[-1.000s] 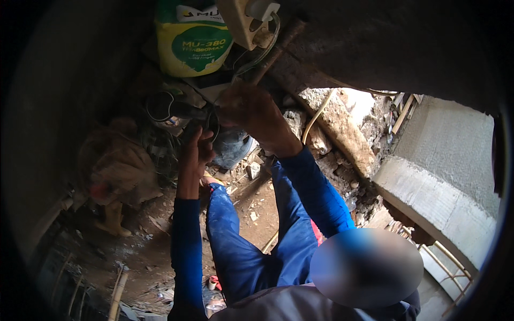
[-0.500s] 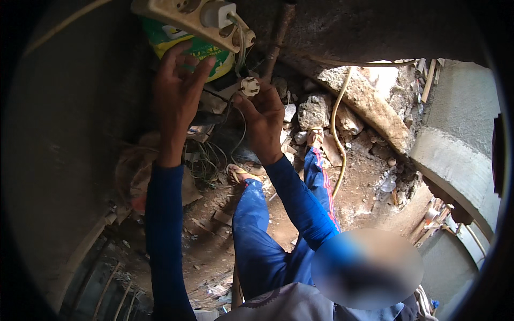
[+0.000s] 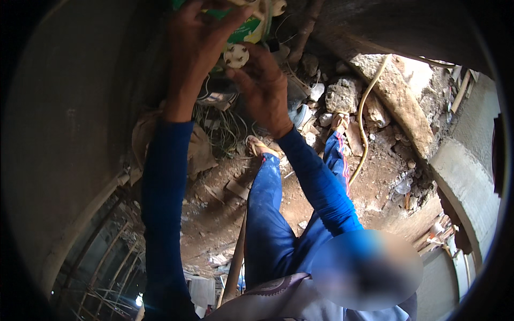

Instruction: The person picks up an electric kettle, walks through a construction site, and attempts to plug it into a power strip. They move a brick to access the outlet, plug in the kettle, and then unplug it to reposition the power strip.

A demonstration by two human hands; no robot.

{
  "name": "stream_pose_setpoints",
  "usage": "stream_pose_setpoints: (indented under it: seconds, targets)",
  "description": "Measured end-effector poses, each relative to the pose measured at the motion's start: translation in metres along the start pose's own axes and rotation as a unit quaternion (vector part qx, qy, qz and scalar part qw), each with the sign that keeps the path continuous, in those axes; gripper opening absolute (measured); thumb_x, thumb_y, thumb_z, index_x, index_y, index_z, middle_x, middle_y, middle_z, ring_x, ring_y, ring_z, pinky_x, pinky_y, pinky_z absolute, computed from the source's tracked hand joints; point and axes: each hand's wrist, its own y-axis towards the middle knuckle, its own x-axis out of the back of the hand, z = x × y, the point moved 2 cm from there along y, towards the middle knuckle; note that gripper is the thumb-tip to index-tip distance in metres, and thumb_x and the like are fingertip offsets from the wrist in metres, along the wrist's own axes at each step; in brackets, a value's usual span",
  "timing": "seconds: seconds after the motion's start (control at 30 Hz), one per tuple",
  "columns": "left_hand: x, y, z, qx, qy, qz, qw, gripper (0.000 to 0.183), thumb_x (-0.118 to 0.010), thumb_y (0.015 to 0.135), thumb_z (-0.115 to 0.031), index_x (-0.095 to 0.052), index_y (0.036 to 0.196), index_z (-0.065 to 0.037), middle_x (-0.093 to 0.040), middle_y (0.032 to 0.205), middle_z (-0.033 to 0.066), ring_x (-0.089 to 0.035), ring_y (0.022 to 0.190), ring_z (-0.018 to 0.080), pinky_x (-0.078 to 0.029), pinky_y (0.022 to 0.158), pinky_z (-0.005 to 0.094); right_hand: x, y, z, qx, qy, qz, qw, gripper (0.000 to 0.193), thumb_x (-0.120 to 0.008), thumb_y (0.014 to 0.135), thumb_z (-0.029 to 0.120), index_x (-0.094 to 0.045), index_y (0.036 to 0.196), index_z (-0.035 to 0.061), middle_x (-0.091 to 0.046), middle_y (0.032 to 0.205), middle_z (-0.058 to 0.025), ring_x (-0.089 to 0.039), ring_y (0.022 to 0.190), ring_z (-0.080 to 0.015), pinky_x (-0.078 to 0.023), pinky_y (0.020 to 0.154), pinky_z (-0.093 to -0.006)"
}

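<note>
My right hand (image 3: 267, 88) is closed on a round white electrical plug (image 3: 235, 55), pinched between thumb and fingers with its pin face turned up toward me. My left hand (image 3: 198, 40) is raised beside it at the top edge, thumb stretched out and fingers apart, partly cut off by the frame. Close to that thumb is the end of a cream power strip (image 3: 262, 7), most of which lies out of view. Behind both hands hangs a green and yellow plastic package (image 3: 249, 31). Whether my left fingertips touch the strip is hidden.
Thin tangled wires (image 3: 217, 125) lie below my hands. Stones (image 3: 342, 95) and a yellowish cable (image 3: 365, 115) sit to the right, near my sandalled feet. A grey wall (image 3: 80, 107) rises on the left, and a wooden pole (image 3: 235, 257) stands near my legs.
Both hands have moved up in the picture, the plug still in my right hand. My left hand is nearer the power strip, which has mostly slipped out past the top edge.
</note>
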Motion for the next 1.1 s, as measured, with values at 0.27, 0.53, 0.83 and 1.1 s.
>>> stream_pose_setpoints:
  seconds: [0.27,0.53,0.83,1.1]
  targets:
    - [0.007,0.010,0.007,-0.031,0.068,-0.013,0.997,0.035,-0.077,0.093,-0.025,-0.068,0.113,0.003,-0.069,0.095,0.0082,-0.066,0.084,0.0122,-0.054,0.069,0.0286,-0.010,0.007,0.001,0.067,-0.038,0.047,0.996,0.045,-0.074,0.088,-0.001,-0.055,0.129,-0.0023,-0.073,0.115,-0.0170,-0.074,0.102,-0.0238,-0.061,0.083,-0.0326]
    - [0.049,-0.032,0.094,0.089,0.059,0.097,0.990,0.040,-0.077,0.091,-0.033,-0.069,0.115,-0.002,-0.074,0.107,0.0081,-0.070,0.096,0.0188,-0.054,0.080,0.0320,-0.007,-0.002,-0.006,0.049,-0.062,0.099,0.992,0.045,-0.075,0.089,0.003,-0.053,0.128,-0.0012,-0.074,0.108,-0.0172,-0.075,0.098,-0.0240,-0.062,0.081,-0.0344]
    - [0.006,-0.083,0.178,-0.201,0.449,0.248,0.835,0.044,-0.073,0.089,-0.044,-0.067,0.116,-0.010,-0.070,0.100,0.0109,-0.068,0.091,0.0294,-0.056,0.080,0.0447,0.014,-0.005,0.002,-0.001,-0.039,0.137,0.990,0.049,-0.072,0.093,-0.001,-0.047,0.135,-0.0009,-0.067,0.123,-0.0179,-0.067,0.113,-0.0210,-0.055,0.095,-0.0336]
    - [0.029,-0.079,0.208,0.005,0.482,0.125,0.867,0.036,-0.069,0.094,-0.031,-0.065,0.115,-0.003,-0.068,0.100,0.0197,-0.066,0.093,0.0396,-0.054,0.081,0.0490,0.020,-0.002,0.012,0.084,-0.024,0.032,0.996,0.045,-0.076,0.090,0.005,-0.050,0.127,-0.0005,-0.072,0.114,-0.0175,-0.073,0.102,-0.0223,-0.061,0.084,-0.0334]
